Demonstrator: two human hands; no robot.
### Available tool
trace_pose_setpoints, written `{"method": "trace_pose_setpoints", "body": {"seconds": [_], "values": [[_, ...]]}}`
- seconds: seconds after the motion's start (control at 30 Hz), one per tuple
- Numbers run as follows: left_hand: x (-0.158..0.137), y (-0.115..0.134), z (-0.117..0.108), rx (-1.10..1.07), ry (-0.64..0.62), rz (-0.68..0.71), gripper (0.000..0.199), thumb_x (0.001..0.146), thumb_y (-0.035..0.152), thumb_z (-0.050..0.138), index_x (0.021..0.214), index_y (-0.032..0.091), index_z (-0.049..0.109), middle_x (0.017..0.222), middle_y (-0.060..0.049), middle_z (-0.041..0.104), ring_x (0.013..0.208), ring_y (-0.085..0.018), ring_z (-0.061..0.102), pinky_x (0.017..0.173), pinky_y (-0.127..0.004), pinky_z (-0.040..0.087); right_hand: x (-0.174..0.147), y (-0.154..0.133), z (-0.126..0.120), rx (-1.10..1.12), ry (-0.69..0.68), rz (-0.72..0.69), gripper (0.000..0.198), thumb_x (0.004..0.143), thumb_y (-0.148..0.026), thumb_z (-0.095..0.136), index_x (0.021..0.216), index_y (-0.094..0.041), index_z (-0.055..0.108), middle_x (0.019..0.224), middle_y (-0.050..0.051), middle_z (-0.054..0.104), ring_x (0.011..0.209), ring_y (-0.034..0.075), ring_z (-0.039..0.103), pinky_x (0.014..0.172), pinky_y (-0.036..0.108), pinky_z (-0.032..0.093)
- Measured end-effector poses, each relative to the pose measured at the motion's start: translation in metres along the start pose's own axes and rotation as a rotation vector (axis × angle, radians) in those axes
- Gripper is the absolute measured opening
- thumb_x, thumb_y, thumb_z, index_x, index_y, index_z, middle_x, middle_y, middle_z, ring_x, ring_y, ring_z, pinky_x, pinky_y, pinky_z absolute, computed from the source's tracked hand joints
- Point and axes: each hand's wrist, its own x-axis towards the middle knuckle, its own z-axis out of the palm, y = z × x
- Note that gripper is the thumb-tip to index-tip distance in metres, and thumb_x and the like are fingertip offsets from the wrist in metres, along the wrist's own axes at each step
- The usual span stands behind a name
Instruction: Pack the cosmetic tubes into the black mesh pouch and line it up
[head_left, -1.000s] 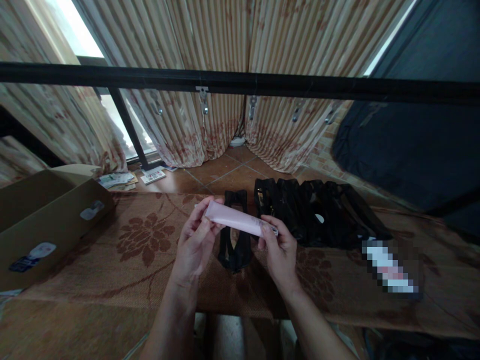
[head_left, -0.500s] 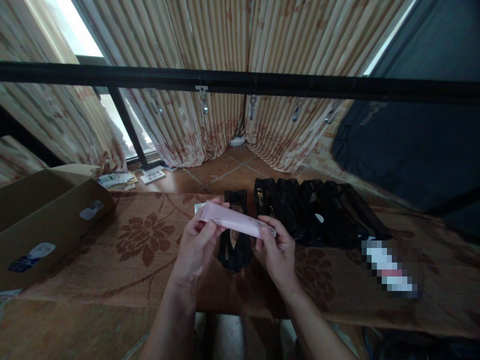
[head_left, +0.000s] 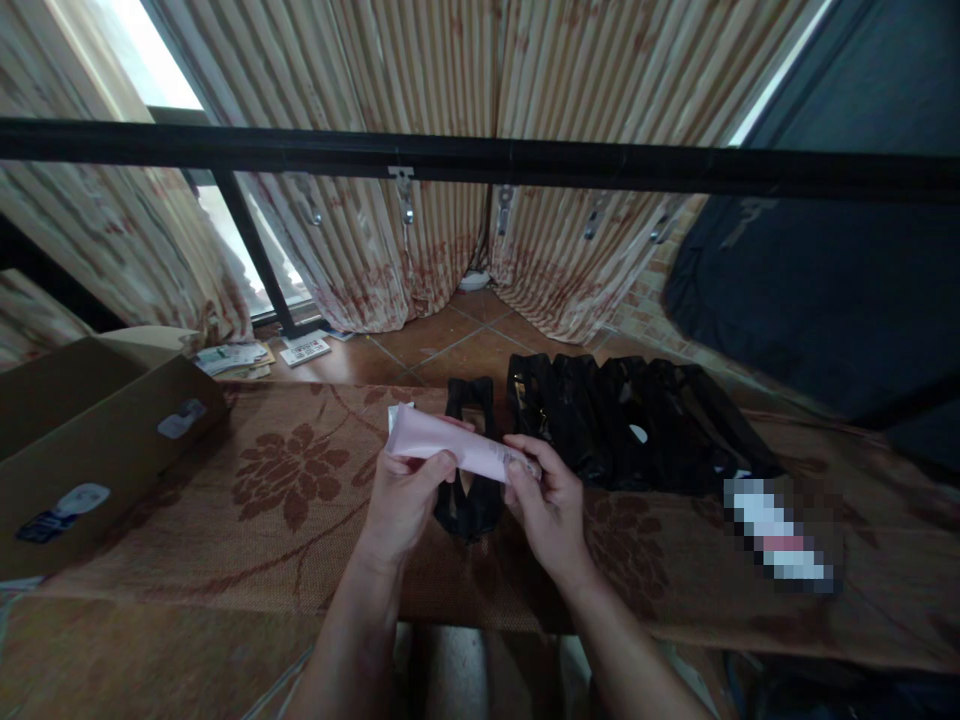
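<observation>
A pale pink squeeze tube (head_left: 450,443) is held in both hands above the cloth-covered surface, its flat end at the left and slightly higher than the other. My left hand (head_left: 409,495) is closed round the flat half, thumb on top. At the narrower right end, where small print shows, my right hand (head_left: 546,505) pinches the tube between thumb and fingers. Directly behind and below it lies a black pouch with a clear window (head_left: 469,512), partly covered by the tube and hands. A small white item (head_left: 400,410) peeks out behind the tube's flat end.
Several black pouches (head_left: 637,430) lie in a row at the right, near a pixelated white item (head_left: 780,530). An open cardboard box (head_left: 142,440) stands at the left. Papers (head_left: 236,358) lie behind it. A dark horizontal bar (head_left: 480,160) crosses in front of the curtains.
The tube has shifted slightly left along with my right hand. My left thumb has slid further along the tube towards its middle. Both hands still hold it.
</observation>
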Motion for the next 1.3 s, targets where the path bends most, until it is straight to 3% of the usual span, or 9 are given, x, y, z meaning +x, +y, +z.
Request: {"method": "trace_pose_setpoints", "body": {"seconds": [0.2,0.33,0.47,0.6,0.7,0.97,1.13,1.3], "values": [[0.002,-0.002,0.003,-0.062,0.119,0.036,0.025,0.063,0.035,0.086,0.075,0.016,0.075,0.069,-0.002,0.067,0.059,-0.008,0.052,0.062,-0.021,0.046,-0.002,-0.002,0.001,-0.092,-0.094,-0.073,0.031,0.085,-0.035,0.066,0.113,-0.020,0.063,0.094,0.004,0.070,0.076,0.015,0.064,0.063,0.023,0.051],[0.002,0.000,0.001,-0.091,0.144,0.024,0.027,0.061,0.036,0.087,0.074,0.016,0.075,0.065,-0.001,0.065,0.054,-0.007,0.048,0.056,-0.019,0.043,-0.002,0.000,0.002,-0.101,-0.093,-0.071,0.037,0.080,-0.035,0.072,0.114,-0.022,0.063,0.100,0.005,0.070,0.083,0.017,0.065,0.065,0.024,0.053],[0.002,0.004,-0.001,-0.094,0.102,-0.024,0.028,0.063,0.036,0.086,0.079,0.016,0.074,0.077,-0.003,0.070,0.059,-0.008,0.054,0.058,-0.020,0.046,-0.003,0.002,0.002,-0.122,-0.092,-0.080,0.038,0.079,-0.035,0.074,0.113,-0.022,0.063,0.101,0.006,0.070,0.084,0.018,0.066,0.065,0.025,0.054],[0.000,0.007,0.000,-0.054,0.010,-0.058,0.032,0.063,0.027,0.086,0.091,0.017,0.074,0.093,-0.006,0.073,0.085,-0.018,0.067,0.080,-0.027,0.052,-0.003,0.005,0.001,-0.154,-0.067,-0.097,0.035,0.080,-0.035,0.072,0.112,-0.022,0.064,0.100,0.005,0.070,0.081,0.017,0.066,0.067,0.026,0.054],[-0.002,0.007,-0.002,-0.029,-0.034,-0.054,0.035,0.063,0.023,0.086,0.095,0.018,0.072,0.098,-0.006,0.073,0.093,-0.021,0.068,0.087,-0.032,0.052,-0.003,0.005,0.001,-0.167,-0.054,-0.107,0.035,0.081,-0.035,0.072,0.113,-0.023,0.063,0.101,0.005,0.069,0.082,0.017,0.066,0.069,0.026,0.054],[-0.003,0.007,-0.008,0.054,-0.124,-0.095,0.035,0.068,0.018,0.082,0.101,0.017,0.071,0.100,-0.006,0.072,0.091,-0.020,0.067,0.083,-0.030,0.054,-0.002,0.004,0.000,-0.184,-0.059,-0.147,0.035,0.081,-0.034,0.072,0.112,-0.022,0.063,0.102,0.005,0.069,0.084,0.017,0.066,0.072,0.027,0.054],[-0.005,0.003,-0.010,0.125,-0.097,-0.071,0.029,0.070,0.021,0.081,0.097,0.017,0.071,0.097,-0.006,0.072,0.091,-0.020,0.067,0.084,-0.030,0.053,-0.002,0.003,0.000,-0.199,-0.063,-0.140,0.035,0.081,-0.034,0.072,0.113,-0.022,0.063,0.102,0.005,0.069,0.082,0.017,0.066,0.070,0.027,0.054],[-0.006,0.002,-0.014,0.167,-0.072,-0.067,0.038,0.069,0.024,0.083,0.103,0.017,0.070,0.091,-0.006,0.073,0.085,-0.021,0.068,0.082,-0.032,0.054,-0.003,0.003,0.000,-0.195,-0.085,-0.139,0.035,0.081,-0.035,0.072,0.113,-0.023,0.063,0.103,0.005,0.069,0.083,0.017,0.066,0.069,0.026,0.054]]}}
